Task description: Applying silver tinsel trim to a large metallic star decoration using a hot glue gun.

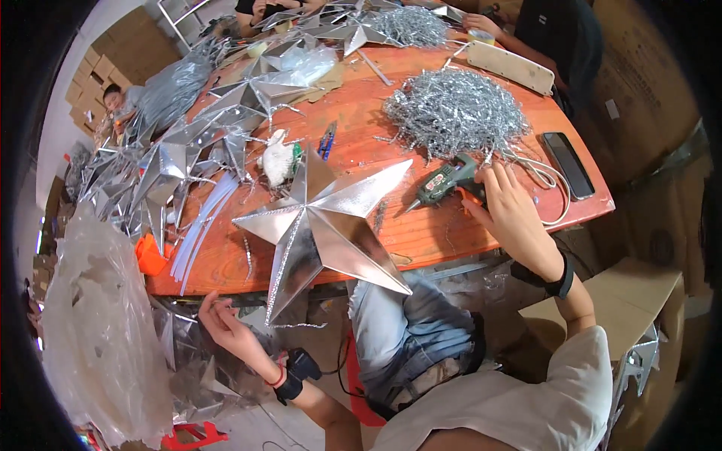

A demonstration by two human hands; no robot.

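A large silver five-pointed star [323, 240] lies on the orange-red table, two of its points reaching past the front edge. Thin tinsel trim runs along one ridge and trails off the lowest tip. My right hand [515, 214] is closed about the handle of a dark green glue gun [444, 184] with an orange trigger; the nozzle points left toward the star. Just beyond it sits a heap of silver tinsel [459, 113]. Below the table edge, left of the star's lowest point, my left hand [229, 331] is open with loosely bent fingers and nothing visible in it.
Clear glue sticks [201, 225], an orange object [150, 255] and piled silver stars [162, 169] occupy the left. Blue pliers [326, 141] lie mid-table. A phone [568, 165], white cord [553, 184] and power strip [511, 66] are at right. Other people's hands [481, 25] work at the far end.
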